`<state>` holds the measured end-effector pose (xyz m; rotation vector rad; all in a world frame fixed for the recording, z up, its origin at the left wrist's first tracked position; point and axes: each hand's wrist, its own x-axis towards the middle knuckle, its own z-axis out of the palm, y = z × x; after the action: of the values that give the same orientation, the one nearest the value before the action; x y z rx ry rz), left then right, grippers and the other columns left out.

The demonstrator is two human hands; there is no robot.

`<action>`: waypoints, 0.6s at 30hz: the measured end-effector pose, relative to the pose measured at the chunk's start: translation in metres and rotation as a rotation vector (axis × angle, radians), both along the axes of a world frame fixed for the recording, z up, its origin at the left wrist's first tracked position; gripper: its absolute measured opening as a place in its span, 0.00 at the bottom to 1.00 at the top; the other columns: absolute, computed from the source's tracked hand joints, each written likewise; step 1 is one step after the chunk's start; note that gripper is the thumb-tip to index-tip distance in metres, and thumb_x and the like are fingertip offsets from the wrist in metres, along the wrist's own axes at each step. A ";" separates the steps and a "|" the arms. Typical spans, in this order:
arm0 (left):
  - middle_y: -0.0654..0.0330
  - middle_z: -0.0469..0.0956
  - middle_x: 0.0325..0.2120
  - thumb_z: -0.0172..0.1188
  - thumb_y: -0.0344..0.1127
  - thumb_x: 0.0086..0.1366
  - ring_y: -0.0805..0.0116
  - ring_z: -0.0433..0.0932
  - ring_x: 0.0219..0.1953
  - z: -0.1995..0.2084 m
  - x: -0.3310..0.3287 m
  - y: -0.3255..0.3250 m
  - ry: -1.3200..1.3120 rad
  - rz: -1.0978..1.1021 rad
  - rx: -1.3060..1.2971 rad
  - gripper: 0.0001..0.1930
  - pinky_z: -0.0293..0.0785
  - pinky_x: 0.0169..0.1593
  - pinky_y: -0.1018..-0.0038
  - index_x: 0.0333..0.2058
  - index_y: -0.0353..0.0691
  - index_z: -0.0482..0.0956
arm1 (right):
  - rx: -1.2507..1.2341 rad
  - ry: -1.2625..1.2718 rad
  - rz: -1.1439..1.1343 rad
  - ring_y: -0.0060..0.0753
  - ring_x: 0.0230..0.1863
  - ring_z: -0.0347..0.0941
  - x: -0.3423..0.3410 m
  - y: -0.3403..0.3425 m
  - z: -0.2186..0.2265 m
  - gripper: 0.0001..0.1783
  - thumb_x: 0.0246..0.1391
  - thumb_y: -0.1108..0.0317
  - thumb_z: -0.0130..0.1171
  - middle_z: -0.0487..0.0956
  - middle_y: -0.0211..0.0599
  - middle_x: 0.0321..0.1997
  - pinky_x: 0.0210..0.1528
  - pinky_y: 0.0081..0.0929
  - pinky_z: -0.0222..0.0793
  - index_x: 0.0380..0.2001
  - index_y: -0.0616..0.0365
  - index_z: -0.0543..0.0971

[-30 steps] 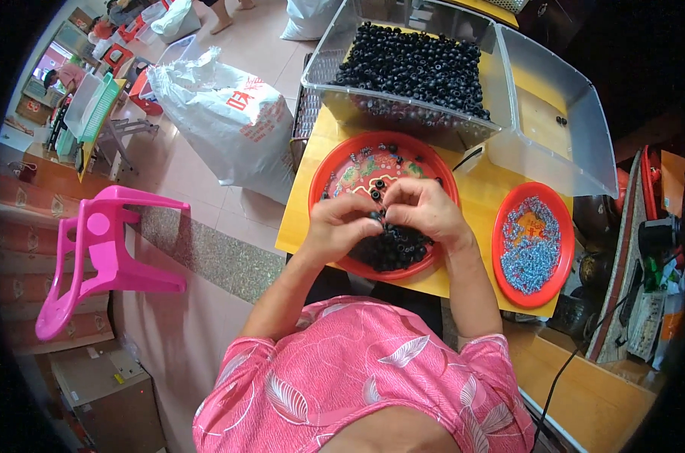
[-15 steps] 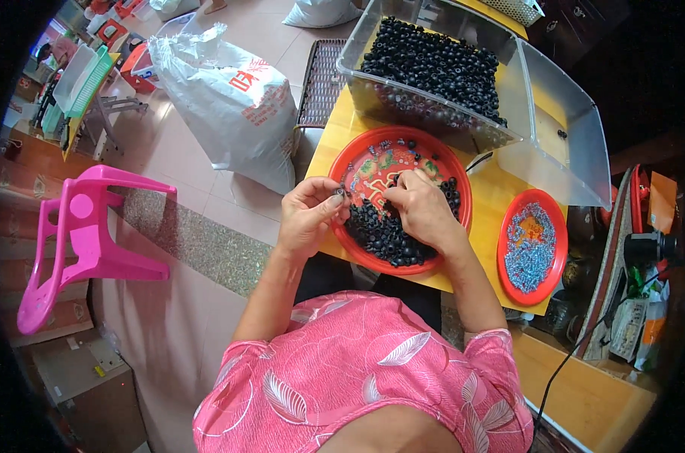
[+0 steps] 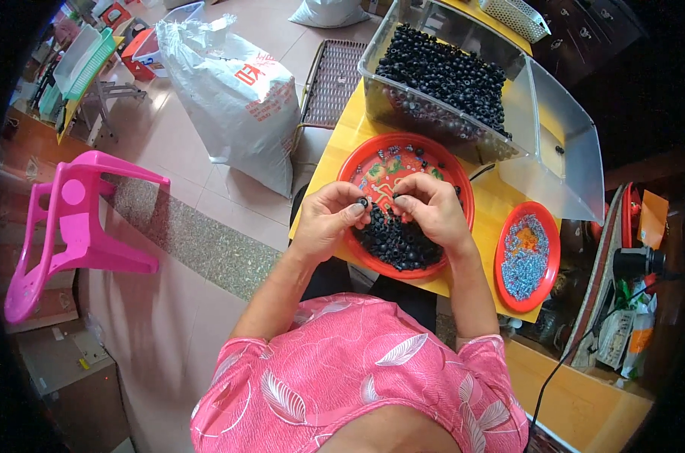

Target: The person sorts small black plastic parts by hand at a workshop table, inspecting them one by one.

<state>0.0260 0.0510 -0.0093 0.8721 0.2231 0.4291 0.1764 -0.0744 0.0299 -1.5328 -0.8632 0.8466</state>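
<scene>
Above a round red tray (image 3: pixel 403 139), my left hand (image 3: pixel 326 220) pinches a small black ring-shaped piece (image 3: pixel 362 201) between thumb and fingertips. Facing it a short way off, my right hand (image 3: pixel 438 214) is closed in a pinch on a small black piece (image 3: pixel 395 196), partly hidden by the fingers. The two pieces are apart. Loose black pieces (image 3: pixel 400 243) are heaped in the near part of the tray. Along its far side lie a few black pieces and small silvery ones, over a printed pattern.
A clear bin (image 3: pixel 452 113) of black pieces stands at the back of the yellow table (image 3: pixel 490 219). To the right sits a red plate (image 3: pixel 555 260) of small bluish-silver pieces. A white sack (image 3: pixel 237 106) and a pink plastic chair (image 3: pixel 93 219) occupy the floor at left.
My right hand has lifted from the black pieces in the tray, now pinching one. My left hand has moved right, over the tray, and the view has shifted slightly.
</scene>
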 end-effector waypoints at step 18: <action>0.63 0.75 0.30 0.58 0.25 0.55 0.78 0.74 0.32 -0.002 0.027 -0.020 0.112 -0.014 0.147 0.10 0.72 0.36 0.82 0.37 0.34 0.73 | 0.176 0.313 -0.016 0.15 0.25 0.68 0.013 -0.015 -0.017 0.06 0.48 0.71 0.58 0.74 0.26 0.25 0.27 0.13 0.64 0.29 0.61 0.75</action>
<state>0.0528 0.0314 -0.0111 1.0429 0.2908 0.3878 0.1895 -0.0891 0.0129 -1.2131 -0.6755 0.9424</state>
